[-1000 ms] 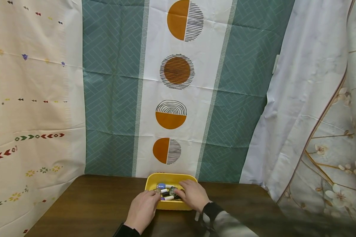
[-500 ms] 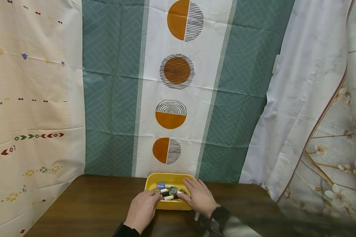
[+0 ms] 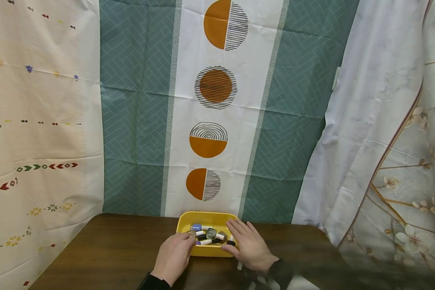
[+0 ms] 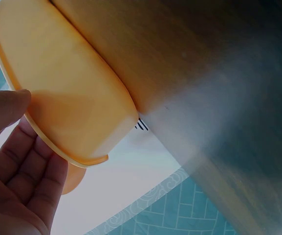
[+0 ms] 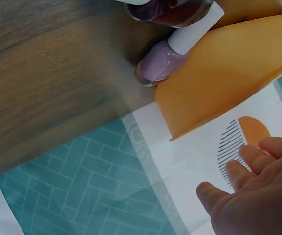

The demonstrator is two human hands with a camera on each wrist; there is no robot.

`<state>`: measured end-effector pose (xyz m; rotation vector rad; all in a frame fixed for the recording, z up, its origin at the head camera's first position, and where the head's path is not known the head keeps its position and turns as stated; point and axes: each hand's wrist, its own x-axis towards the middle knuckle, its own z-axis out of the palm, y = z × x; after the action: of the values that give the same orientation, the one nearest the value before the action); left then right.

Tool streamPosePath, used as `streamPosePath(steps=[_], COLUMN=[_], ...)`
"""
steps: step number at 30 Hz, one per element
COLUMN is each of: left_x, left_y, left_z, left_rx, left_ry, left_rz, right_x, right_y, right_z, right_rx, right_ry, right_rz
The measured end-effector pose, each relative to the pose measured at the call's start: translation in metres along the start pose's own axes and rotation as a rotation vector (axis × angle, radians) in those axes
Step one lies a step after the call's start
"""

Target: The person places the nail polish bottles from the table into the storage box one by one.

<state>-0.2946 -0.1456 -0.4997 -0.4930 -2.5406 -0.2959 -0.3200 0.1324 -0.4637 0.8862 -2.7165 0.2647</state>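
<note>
A yellow plastic basket (image 3: 212, 252) stands on the table, holding several small bottles that look like nail polish. Among them are a blue one (image 3: 196, 227), a square clear one with dark flecks (image 3: 211, 233) and one with a white cap and purple end (image 3: 204, 242). My left hand (image 3: 174, 254) grips the left side of the rim, thumb against the outer wall (image 4: 77, 83) and fingers on the inner side. Over the basket's right end is my right hand (image 3: 251, 249), fingers straight and holding nothing. Beside its thumb shows a bottle with a black part (image 3: 231, 241).
On the table right of the basket lie a lilac nail polish bottle (image 5: 159, 62) with a white cap and a dark red one (image 5: 172, 11). A patterned cloth (image 3: 137, 121) hangs behind the brown table (image 3: 130, 233).
My right hand has moved off the square clear bottle toward the right, uncovering more bottles in the basket. My left hand has kept its hold on the rim.
</note>
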Motion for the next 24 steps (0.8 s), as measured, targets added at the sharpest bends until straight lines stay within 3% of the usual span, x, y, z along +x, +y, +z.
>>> streamPosePath(steps=[13, 24], left_x=[0.0, 0.0], left_y=[0.0, -0.001], left_z=[0.001, 0.0], left_rx=[0.006, 0.003], left_ry=[0.036, 0.012], left_rz=[0.021, -0.001], right_x=[-0.023, -0.05], right_y=[0.021, 0.034], right_z=[0.001, -0.001], right_rx=[-0.055, -0.143], right_ry=[0.061, 0.143], right_rz=[-0.007, -0.053])
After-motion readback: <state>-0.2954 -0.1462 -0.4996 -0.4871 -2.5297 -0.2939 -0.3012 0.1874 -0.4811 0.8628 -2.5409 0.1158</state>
